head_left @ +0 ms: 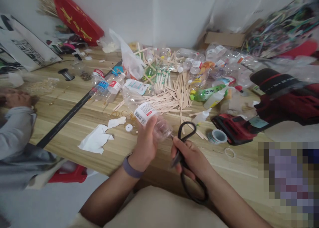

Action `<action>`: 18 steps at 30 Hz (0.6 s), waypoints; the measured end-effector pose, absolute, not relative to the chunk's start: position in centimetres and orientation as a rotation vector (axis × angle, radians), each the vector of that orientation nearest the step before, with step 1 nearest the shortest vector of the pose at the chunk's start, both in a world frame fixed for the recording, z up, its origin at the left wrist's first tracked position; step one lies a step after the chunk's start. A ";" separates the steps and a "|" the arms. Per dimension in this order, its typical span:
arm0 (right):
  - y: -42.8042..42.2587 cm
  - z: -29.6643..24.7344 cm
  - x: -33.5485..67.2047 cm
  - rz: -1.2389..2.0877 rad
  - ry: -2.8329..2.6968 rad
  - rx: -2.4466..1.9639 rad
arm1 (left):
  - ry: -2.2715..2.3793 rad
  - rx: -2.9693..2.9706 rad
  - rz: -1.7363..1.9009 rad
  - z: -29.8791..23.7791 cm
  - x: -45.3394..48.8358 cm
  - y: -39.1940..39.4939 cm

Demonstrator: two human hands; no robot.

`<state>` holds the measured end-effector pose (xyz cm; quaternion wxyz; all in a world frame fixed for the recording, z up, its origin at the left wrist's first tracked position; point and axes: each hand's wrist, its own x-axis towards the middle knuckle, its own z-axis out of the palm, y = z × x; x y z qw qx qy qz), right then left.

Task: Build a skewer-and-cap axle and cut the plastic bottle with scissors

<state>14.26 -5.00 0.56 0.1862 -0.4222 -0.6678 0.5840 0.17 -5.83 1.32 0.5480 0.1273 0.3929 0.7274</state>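
Observation:
My left hand (147,138) is wrapped round a clear plastic bottle (163,127) with a white label (145,113). The bottle lies tilted, one end toward the far left and the other toward my right hand. My right hand (190,155) is closed round a pair of scissors (204,193) with large black loop handles, one loop above the hand and one below. Its fingertips are at the near end of the bottle, where a thin dark piece shows between them and the plastic. I cannot make out whether that piece pierces the bottle.
Wooden sticks (161,101) lie heaped mid-table, with many plastic bottles (196,66) behind. A red and black power tool (271,101) and a small spool (217,136) are to the right. White tissue (96,140) and rubber bands (116,114) lie left. Another person's hand (18,98) is far left.

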 end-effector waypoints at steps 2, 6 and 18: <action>-4.8 0.7 14.6 1.138 -2.101 -1.180 | 0.926 0.239 1.735 1.8 0.0 -5.7; -4.6 1.5 16.0 0.195 -2.319 -0.942 | 0.886 0.058 1.679 3.3 -1.0 -5.3; -4.9 -2.9 20.3 -0.341 -2.655 -1.122 | 0.658 -0.080 1.566 5.9 -2.1 -5.6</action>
